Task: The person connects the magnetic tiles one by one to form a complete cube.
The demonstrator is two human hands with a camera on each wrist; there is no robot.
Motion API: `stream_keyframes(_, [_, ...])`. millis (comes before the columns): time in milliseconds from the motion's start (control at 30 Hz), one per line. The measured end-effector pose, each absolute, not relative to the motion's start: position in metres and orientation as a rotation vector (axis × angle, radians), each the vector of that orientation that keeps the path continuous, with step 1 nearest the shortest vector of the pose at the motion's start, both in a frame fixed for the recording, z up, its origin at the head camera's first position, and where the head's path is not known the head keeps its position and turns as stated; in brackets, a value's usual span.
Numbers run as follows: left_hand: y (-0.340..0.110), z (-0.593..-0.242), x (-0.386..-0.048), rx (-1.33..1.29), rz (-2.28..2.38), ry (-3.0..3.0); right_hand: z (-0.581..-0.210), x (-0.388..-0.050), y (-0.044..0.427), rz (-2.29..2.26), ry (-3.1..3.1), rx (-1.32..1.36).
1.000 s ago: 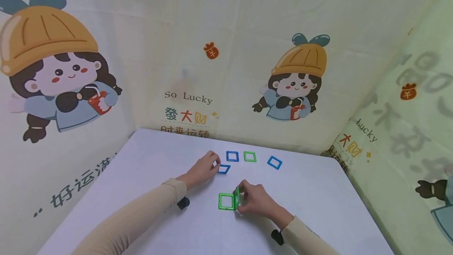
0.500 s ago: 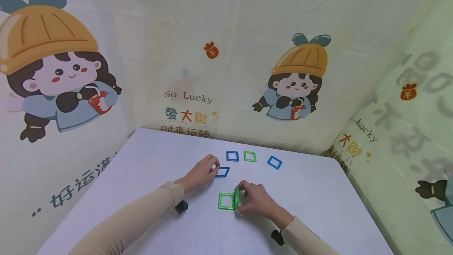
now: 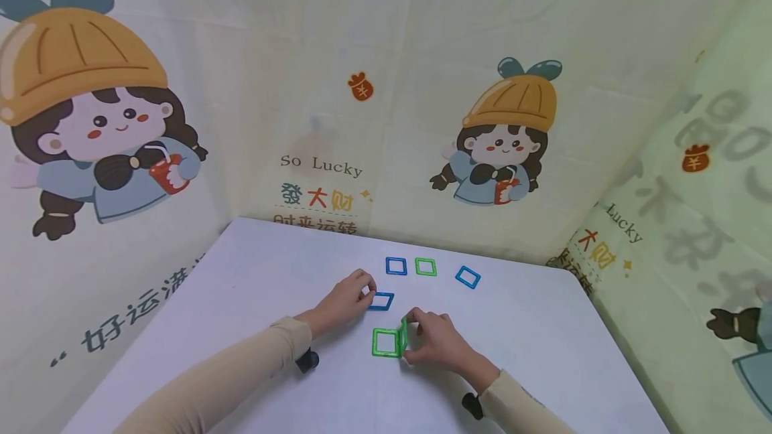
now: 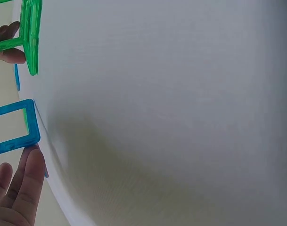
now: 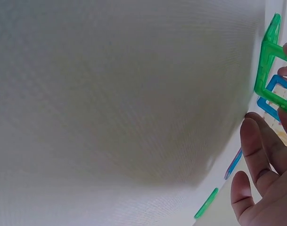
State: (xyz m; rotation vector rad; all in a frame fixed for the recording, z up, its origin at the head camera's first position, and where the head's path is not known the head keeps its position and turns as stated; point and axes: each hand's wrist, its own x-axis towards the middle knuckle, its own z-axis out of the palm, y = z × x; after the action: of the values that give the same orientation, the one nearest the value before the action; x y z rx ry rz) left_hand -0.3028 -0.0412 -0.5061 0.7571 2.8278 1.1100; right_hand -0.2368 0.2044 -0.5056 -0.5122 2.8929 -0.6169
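Note:
My left hand (image 3: 342, 301) pinches the left end of a blue frame tile (image 3: 382, 301) in the head view. The same blue tile (image 4: 34, 123) stands above the fingertips of my left hand (image 4: 20, 190) in the left wrist view. Nearer to me, a green square tile (image 3: 384, 343) lies flat on the table. A second green tile (image 3: 404, 337) rises upright along its right edge, and my right hand (image 3: 439, 341) holds it between thumb and fingers. That upright tile (image 5: 265, 70) and my right hand (image 5: 266, 174) also show in the right wrist view.
Toward the back of the white table (image 3: 519, 347) lie a blue square tile (image 3: 388, 266), a green one (image 3: 417, 266) and, farther right, another blue one (image 3: 461, 274). A printed cloth (image 3: 398, 173) hangs behind the table.
My left hand and its blue tile have come a little nearer to me, closer to the green tiles. My right hand and the green tiles have stayed in place.

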Motion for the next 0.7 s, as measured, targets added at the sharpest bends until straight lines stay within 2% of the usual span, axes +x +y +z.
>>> stream_keyframes(700, [-0.037, -0.514, -0.284, 0.819, 1.161, 2.691, -0.506, -0.233, 0.204, -0.626, 2.901, -0.529])
